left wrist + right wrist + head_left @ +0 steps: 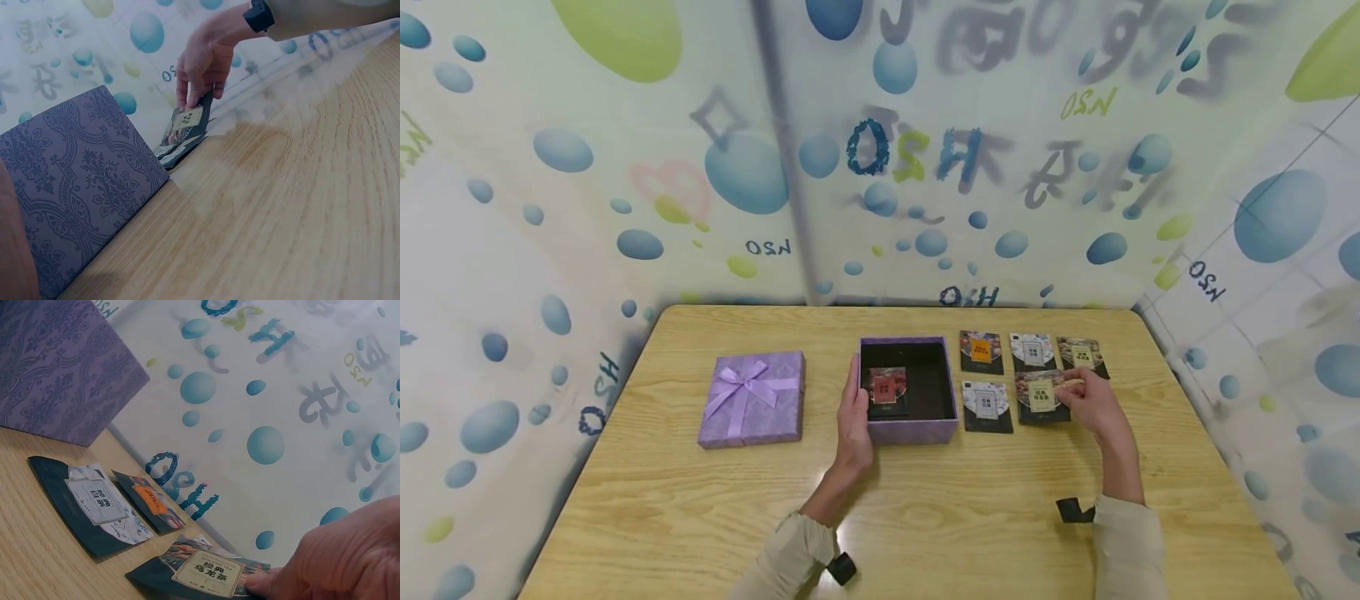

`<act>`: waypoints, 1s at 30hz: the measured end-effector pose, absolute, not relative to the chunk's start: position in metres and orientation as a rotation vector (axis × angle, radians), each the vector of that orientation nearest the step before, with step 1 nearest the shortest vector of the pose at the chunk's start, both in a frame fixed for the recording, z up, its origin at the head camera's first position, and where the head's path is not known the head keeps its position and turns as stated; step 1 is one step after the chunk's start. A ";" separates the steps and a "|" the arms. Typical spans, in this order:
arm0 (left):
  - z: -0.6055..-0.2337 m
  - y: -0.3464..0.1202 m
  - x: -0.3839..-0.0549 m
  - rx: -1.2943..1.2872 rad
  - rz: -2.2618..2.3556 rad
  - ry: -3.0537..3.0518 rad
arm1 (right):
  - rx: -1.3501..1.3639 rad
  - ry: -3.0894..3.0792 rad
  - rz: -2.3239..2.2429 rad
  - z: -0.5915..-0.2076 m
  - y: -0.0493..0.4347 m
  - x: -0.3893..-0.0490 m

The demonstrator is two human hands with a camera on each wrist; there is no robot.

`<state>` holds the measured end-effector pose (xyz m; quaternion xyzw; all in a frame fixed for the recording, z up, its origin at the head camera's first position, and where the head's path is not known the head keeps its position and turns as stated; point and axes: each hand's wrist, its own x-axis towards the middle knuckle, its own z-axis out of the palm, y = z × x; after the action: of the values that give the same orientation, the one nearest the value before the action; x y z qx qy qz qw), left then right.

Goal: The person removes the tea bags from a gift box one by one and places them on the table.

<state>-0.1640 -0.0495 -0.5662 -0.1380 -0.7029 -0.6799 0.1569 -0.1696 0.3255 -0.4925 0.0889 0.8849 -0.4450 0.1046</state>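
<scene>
My left hand (853,425) grips the left wall of an open purple gift box (913,432), with fingers along its outside and thumb near the rim. A dark tea packet with a red label (887,392) lies inside on the left. To the right, my right hand (1093,404) pinches a tea packet with a pale yellow label (1042,398) by its right edge. This packet is tilted, and its label faces up in the right wrist view. Beside it lies a white-labelled tea packet (987,407); behind it are another white-labelled packet (1032,351) and a yellow-labelled packet (1082,350).
An orange-labelled tea packet (981,350) lies right of the box, near the back. The purple lid (758,398), tied with a lilac ribbon bow, sits on the left of the wooden table (715,517). A patterned curtain (925,208) stands behind the table.
</scene>
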 end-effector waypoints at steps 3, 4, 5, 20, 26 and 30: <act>-0.566 -0.049 -0.164 -0.396 -1.952 -2.010 | 0.287 2.606 -1.285 -0.495 0.326 -0.171; -0.565 -0.049 -0.164 -0.395 -1.954 -2.011 | 0.294 2.603 -1.275 -0.495 0.327 -0.171; -0.566 -0.049 -0.164 -0.394 -1.950 -2.010 | 0.303 2.603 -1.263 -0.496 0.327 -0.172; -0.567 -0.050 -0.164 -0.393 -1.953 -2.017 | 0.403 2.593 -1.155 -0.502 0.328 -0.174; -0.567 -0.050 -0.164 -0.399 -1.950 -2.005 | 0.408 2.601 -1.124 -0.501 0.328 -0.172; -0.567 -0.050 -0.164 -0.407 -1.947 -1.997 | 0.414 2.595 -1.117 -0.502 0.328 -0.171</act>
<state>-0.1640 -0.0499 -0.5665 -0.1424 -0.6993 -0.6818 0.1611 -0.1714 0.3284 -0.5016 0.1434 0.8995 -0.3872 0.1426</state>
